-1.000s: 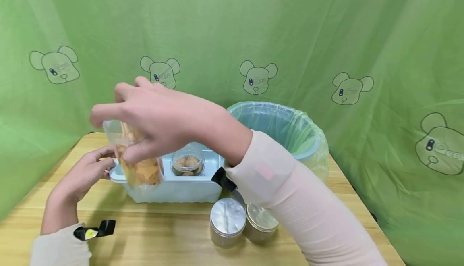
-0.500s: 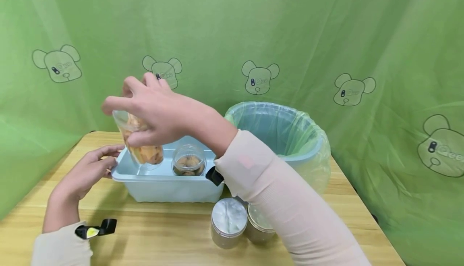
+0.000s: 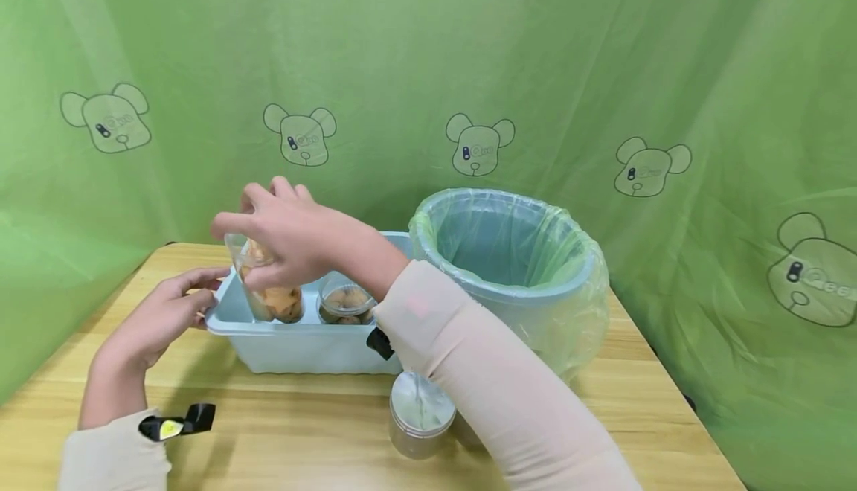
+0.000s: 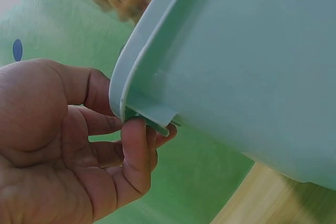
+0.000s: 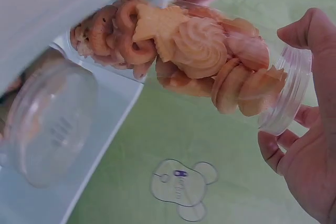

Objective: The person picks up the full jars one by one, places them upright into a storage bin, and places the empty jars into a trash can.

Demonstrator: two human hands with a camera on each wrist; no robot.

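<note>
My right hand (image 3: 294, 230) grips a tall clear plastic jar of cookies (image 5: 194, 51) around its open rim. The jar tilts, its lower end inside the left part of a light blue plastic basin (image 3: 308, 351). Swirled and ring-shaped cookies fill it in the right wrist view. At the basin's left end, my left hand (image 3: 155, 320) pinches the rim, thumb and fingers curled under its edge in the left wrist view (image 4: 68, 135). Another clear jar (image 3: 348, 301), with brown round pieces inside, stands in the basin right of the held jar.
A blue bin (image 3: 515, 294) lined with a thin green bag stands right of the basin. In front, a jar with a silvery foil top (image 3: 422, 405) stands on the wooden table (image 3: 281, 431), another mostly hidden by my right sleeve. Green cloth (image 3: 388, 45) hangs behind.
My right hand first raised the cookie jar from in front of the basin and moved it right, then lowered it into the basin. The left hand stayed on the rim.
</note>
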